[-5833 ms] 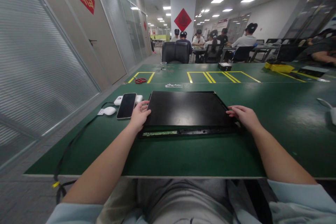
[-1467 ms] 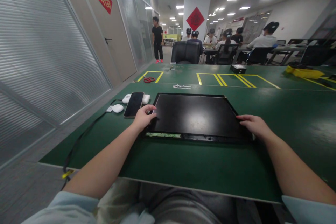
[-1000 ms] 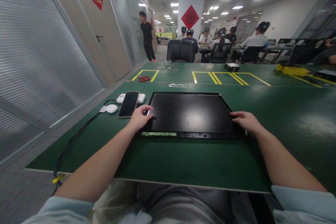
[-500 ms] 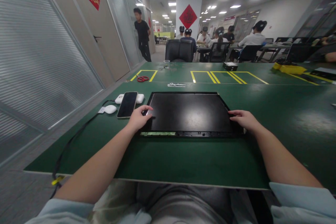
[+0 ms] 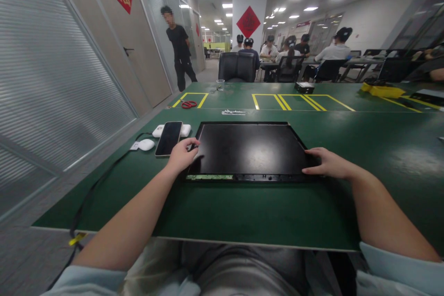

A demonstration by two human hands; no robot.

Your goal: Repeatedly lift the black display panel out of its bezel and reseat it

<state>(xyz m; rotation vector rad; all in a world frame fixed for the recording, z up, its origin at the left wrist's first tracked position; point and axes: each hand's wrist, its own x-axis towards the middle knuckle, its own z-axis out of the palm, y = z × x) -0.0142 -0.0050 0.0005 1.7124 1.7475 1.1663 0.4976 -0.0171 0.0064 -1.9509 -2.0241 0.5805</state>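
Observation:
A dark flat display panel [image 5: 249,148] lies on the green table in front of me, its black frame uncovered and a green circuit strip [image 5: 210,177] showing along the near edge. At its left side, my left hand [image 5: 183,155] has thumb and forefinger curled closed on the frame edge; the other fingers are partly hidden. My right hand [image 5: 328,163] rests on the right side, thumb and forefinger spread apart along the edge near the front corner, touching the panel without wrapping round it.
Left of the panel, a phone [image 5: 169,138] leans over a white device [image 5: 186,130], near a white oval piece [image 5: 146,144] and a dark cable [image 5: 100,176]. Farther back are red-handled scissors [image 5: 189,104], small white pieces [image 5: 233,112], a clear cup [image 5: 220,84] and a black box [image 5: 304,87].
My right hand has shifted slightly toward me along the right edge, its thumb spreading away from the forefinger. My left hand has barely moved. A standing person in the background moved left.

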